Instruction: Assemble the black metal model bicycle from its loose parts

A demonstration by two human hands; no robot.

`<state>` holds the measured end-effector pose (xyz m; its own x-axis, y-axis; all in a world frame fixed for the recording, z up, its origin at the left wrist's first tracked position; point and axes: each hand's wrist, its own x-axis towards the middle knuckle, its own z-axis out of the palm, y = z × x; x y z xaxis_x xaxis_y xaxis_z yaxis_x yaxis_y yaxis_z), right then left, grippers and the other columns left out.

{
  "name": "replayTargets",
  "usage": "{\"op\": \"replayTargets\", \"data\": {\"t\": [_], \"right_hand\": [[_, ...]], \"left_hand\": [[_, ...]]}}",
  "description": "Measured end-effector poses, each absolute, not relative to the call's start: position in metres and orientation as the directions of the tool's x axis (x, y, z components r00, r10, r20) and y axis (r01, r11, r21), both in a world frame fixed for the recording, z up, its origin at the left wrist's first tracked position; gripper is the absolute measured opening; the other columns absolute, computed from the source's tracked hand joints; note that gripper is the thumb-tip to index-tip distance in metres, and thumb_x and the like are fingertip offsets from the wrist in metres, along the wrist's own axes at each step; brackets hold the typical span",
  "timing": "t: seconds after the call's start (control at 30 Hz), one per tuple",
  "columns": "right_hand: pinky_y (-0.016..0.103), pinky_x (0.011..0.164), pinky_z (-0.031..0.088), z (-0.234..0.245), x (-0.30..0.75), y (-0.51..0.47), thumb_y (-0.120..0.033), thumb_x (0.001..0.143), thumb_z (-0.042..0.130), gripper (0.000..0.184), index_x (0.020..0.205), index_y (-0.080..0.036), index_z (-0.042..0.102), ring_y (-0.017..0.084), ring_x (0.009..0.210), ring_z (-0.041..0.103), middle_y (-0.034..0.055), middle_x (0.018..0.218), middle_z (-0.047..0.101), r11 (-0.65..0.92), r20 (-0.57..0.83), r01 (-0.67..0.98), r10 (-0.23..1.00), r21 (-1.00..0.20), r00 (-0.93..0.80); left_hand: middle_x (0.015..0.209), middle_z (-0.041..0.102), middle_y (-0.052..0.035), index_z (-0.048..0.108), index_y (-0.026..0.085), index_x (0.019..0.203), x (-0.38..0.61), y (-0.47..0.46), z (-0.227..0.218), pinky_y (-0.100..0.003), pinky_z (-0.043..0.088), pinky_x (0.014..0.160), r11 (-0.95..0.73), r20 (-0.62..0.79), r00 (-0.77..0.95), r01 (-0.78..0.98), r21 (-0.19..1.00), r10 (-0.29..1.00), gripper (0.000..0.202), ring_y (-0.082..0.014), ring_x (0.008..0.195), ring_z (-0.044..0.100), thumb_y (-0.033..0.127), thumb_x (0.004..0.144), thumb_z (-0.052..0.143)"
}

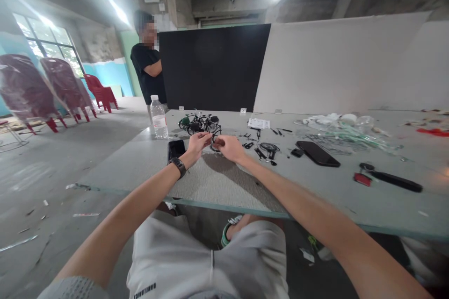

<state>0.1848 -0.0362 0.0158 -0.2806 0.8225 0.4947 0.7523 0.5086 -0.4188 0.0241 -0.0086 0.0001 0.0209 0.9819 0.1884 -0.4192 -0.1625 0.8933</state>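
Observation:
My left hand (199, 142) and my right hand (228, 146) meet above the table, fingers closed in pinches. Between them is a small black model bicycle part (216, 131), thin and partly curved; the fingers cover much of it. Just behind stand several miniature bicycles (199, 122), mostly black, one with a green piece. To the right of my right hand lie loose black bicycle parts (260, 151), among them a round wheel-like piece (269, 147). A dark phone (176, 149) lies beside my left wrist.
A water bottle (159, 119) stands at the back left. On the right are a black phone (318, 153), keys with a black strap (396, 180) and crumpled plastic packaging (358, 128). A printed sheet (258, 124) lies farther back. A person (149, 65) stands beside the black panel (213, 67).

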Motion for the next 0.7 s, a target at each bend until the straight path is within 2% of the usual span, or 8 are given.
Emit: {"op": "replayTargets", "data": {"t": [0.1,0.33,0.5,0.57,0.63,0.7], "right_hand": [[0.027,0.060,0.033,0.017,0.185,-0.037,-0.031,0.091,0.065,0.014,0.081,-0.022,0.070,0.020,0.072,0.064,0.0033,0.079,0.075,0.495,0.492,0.792,0.821,-0.358,-0.291],[0.027,0.062,0.034,0.017,0.187,-0.036,-0.033,0.092,0.065,0.015,0.084,-0.022,0.072,0.020,0.073,0.065,0.0029,0.080,0.075,0.523,0.481,0.779,0.812,-0.346,-0.331],[0.029,0.060,0.034,0.021,0.195,-0.031,-0.045,0.096,0.061,0.031,0.079,-0.021,0.068,0.019,0.069,0.062,0.0051,0.077,0.072,0.534,0.522,0.798,0.782,-0.279,-0.341],[0.029,0.062,0.038,0.022,0.200,-0.027,-0.050,0.096,0.060,0.033,0.085,-0.020,0.066,0.020,0.069,0.061,0.0065,0.078,0.070,0.533,0.599,0.786,0.753,-0.314,-0.271],[0.030,0.067,0.044,0.023,0.205,-0.022,-0.053,0.094,0.060,0.037,0.103,-0.018,0.065,0.021,0.077,0.063,0.0100,0.090,0.071,0.554,0.667,0.730,0.723,-0.401,-0.181],[0.032,0.073,0.050,0.023,0.209,-0.018,-0.055,0.093,0.062,0.046,0.118,-0.017,0.062,0.023,0.086,0.066,0.0134,0.101,0.071,0.584,0.662,0.640,0.734,-0.500,-0.152]], "left_hand": [[0.081,0.069,-0.0042,0.069,0.013,0.080,0.023,-0.009,0.000,-0.034,0.052,0.085,-0.169,0.195,0.022,-0.414,0.894,0.980,0.029,-0.0138,0.076,0.064,0.023,0.065,0.092],[0.080,0.069,-0.0042,0.066,0.013,0.081,0.022,-0.007,-0.002,-0.036,0.053,0.086,-0.197,0.205,-0.020,-0.384,0.902,0.978,0.034,-0.0144,0.077,0.066,0.020,0.061,0.094],[0.078,0.069,-0.0044,0.068,0.013,0.083,0.019,-0.004,-0.001,-0.035,0.053,0.084,-0.194,0.192,-0.043,-0.383,0.903,0.980,0.032,-0.0140,0.074,0.065,0.020,0.063,0.093],[0.077,0.069,-0.0048,0.069,0.013,0.083,0.018,-0.004,-0.002,-0.035,0.053,0.084,-0.195,0.200,-0.027,-0.376,0.906,0.979,0.033,-0.0143,0.073,0.065,0.022,0.063,0.093],[0.076,0.070,-0.0053,0.070,0.014,0.083,0.018,-0.005,-0.003,-0.035,0.053,0.082,-0.207,0.225,0.010,-0.349,0.914,0.974,0.034,-0.0150,0.073,0.065,0.026,0.062,0.094],[0.077,0.071,-0.0062,0.071,0.014,0.083,0.019,-0.006,-0.004,-0.035,0.053,0.079,-0.232,0.262,0.065,-0.295,0.927,0.963,0.035,-0.0163,0.074,0.066,0.030,0.062,0.094]]}}
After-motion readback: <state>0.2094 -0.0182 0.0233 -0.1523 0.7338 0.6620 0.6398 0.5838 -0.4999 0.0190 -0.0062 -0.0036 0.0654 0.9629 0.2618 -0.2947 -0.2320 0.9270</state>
